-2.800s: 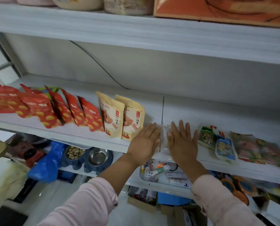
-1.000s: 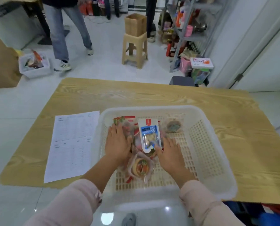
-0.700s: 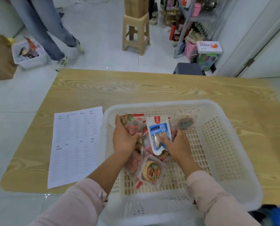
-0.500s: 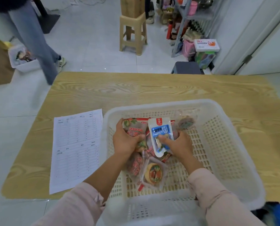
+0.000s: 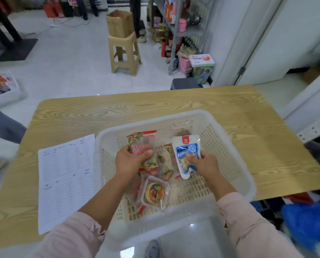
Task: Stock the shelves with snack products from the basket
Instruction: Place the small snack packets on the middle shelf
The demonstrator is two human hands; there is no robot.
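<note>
Head view: looks down on two hands working inside a white basket [image 5: 218, 146] on a wooden table [image 5: 118, 110].
Left hand [image 5: 129, 161]: fingers and thumb are curled round a red pack [image 5: 142, 144], gripping its lower half. The pack's top stands clear above the fingers.
Right hand [image 5: 203, 164]: thumb and fingers pinch a blue pouch [image 5: 187, 148] near its middle. The pouch's white top rises above the grip and its bottom corner hangs below.
Between the grips: the two held packs are close side by side but not touching. More small red packs [image 5: 166, 170] lie on the basket floor below them.
Below the left grip: a round snack in a clear tray [image 5: 155, 192] lies flat in the basket, nearer the person.
Left of the left grip: a printed sheet [image 5: 66, 175] lies on the table, just beside the basket.
Sleeves: pink, on both forearms.
Far beyond the hands: a beige stool [image 5: 124, 53] stands on the tiled floor with a brown carton [image 5: 120, 23] on top.
</note>
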